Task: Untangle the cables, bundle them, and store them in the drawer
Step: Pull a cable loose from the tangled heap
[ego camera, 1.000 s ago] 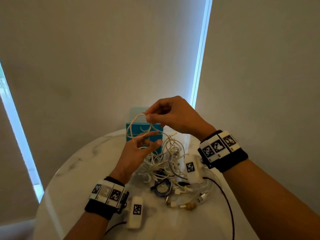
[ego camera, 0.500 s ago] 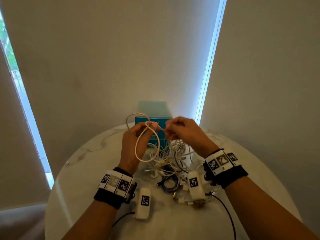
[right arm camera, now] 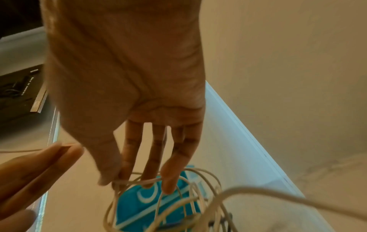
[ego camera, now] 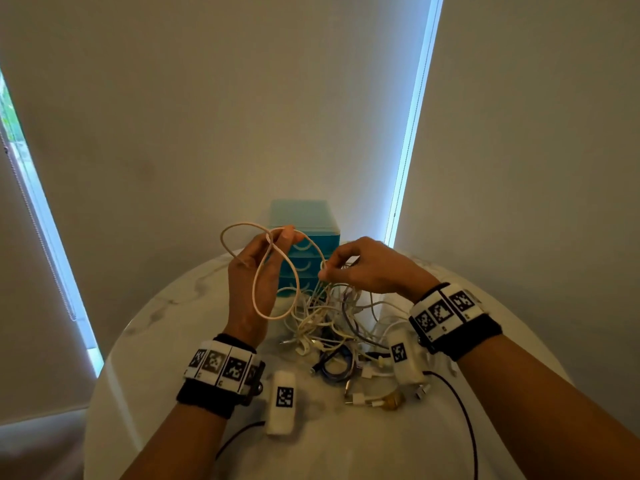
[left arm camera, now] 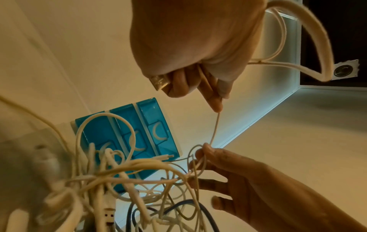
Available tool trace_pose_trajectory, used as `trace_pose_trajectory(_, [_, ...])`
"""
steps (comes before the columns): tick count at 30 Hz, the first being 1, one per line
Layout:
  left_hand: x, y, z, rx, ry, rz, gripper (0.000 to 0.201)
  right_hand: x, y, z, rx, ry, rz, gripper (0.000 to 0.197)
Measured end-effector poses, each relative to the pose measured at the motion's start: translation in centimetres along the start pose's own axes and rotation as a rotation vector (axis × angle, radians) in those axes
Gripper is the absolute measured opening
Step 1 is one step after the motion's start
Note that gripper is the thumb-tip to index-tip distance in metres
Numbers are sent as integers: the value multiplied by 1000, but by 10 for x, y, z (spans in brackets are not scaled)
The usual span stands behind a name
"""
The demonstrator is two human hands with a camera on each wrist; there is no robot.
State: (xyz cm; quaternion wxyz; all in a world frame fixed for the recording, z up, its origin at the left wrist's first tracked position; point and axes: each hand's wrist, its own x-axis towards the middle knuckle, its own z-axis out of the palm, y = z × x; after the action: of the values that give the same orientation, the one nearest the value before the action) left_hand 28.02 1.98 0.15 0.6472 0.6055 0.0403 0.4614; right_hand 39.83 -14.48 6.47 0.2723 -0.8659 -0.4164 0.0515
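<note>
My left hand (ego camera: 273, 244) is raised above the round marble table (ego camera: 166, 341) and grips a cream cable (ego camera: 277, 318) coiled in loops round its fingers. In the left wrist view the fingers (left arm camera: 210, 87) curl on that cable. A strand runs to my right hand (ego camera: 327, 268), which pinches it just right of the left hand. Thumb and fingertips (right arm camera: 119, 180) hold the strand above the tangled cable pile (ego camera: 329, 327). Behind the pile stands a blue drawer unit (ego camera: 308, 244) with its three drawers (left arm camera: 127, 138) closed.
Loose white plugs and a brass-coloured connector (ego camera: 377, 400) lie near the table's front. A dark blue cable (ego camera: 332, 368) sits coiled in the pile. White tagged pods (ego camera: 284, 400) hang from both wrists on black wires. Walls and window blinds close in behind.
My right hand came down from above the left hand and moved out to its right, drawing the strand along. The left hand turned upright with more loops on it. The camera shifted.
</note>
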Motion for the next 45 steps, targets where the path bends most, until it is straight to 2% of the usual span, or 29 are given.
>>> trace_pose_trajectory(3, [0, 1, 1, 18, -64, -34, 20, -3, 7, -22, 46, 225, 16, 22])
trace_pose_trajectory(7, [-1, -5, -2, 153, -222, -84, 16, -5, 13, -51, 115, 342, 49, 29])
trace_pose_trajectory(9, [-3, -6, -2, 264, -308, -105, 23, -6, 16, -62, 179, 459, 54, 29])
trace_pose_trajectory(12, [-4, -10, -3, 377, -405, -130, 33, -8, 11, -68, 298, 423, 34, 26])
trace_pose_trajectory(13, [-5, -10, -3, 383, -428, -127, 34, -8, 10, -70, 325, 483, 20, 25])
trace_pose_trajectory(15, [-7, -8, 1, 379, -446, -114, 32, -7, 10, -80, 410, 808, -17, 22])
trace_pose_trajectory(16, [-7, -8, 1, 380, -432, -106, 31, -7, 8, -86, 468, 917, -38, 22])
trace_pose_trajectory(17, [-7, -8, 2, 375, -408, -103, 30, -6, 4, -89, 508, 920, -47, 22])
trace_pose_trajectory(20, [-7, -5, 4, 335, -320, -80, 24, -7, -8, -81, 441, 563, -53, 22])
trace_pose_trajectory(23, [-6, -5, 7, 240, -281, -62, 16, -10, -18, -67, 329, 545, -139, 23])
trace_pose_trajectory(25, [-7, -5, 9, 192, -263, -84, 21, -10, -25, -57, 327, 467, -157, 23])
trace_pose_trajectory(29, [-8, -5, 11, 245, -263, -16, 25, -12, -46, -42, 342, 284, -240, 22])
trace_pose_trajectory(33, [-5, -9, 7, 299, -222, 21, 14, -16, -51, -37, 377, 223, -291, 23])
trace_pose_trajectory(36, [-6, -6, 3, 283, -136, 81, 14, -14, -28, -10, 497, 228, -158, 28])
trace_pose_trajectory(38, [-7, -2, 1, 220, -78, 100, 11, -14, -7, 18, 521, 144, 4, 22])
trace_pose_trajectory(39, [-5, -2, 0, 205, -48, 121, 10, -13, 5, 31, 440, 84, 47, 17])
trace_pose_trajectory(42, [0, -1, -1, 150, 18, 166, 8, -9, 27, 49, 202, -62, 75, 8])
trace_pose_trajectory(45, [3, -1, -2, 81, 34, 148, 16, -5, 22, 38, 292, 17, 48, 13])
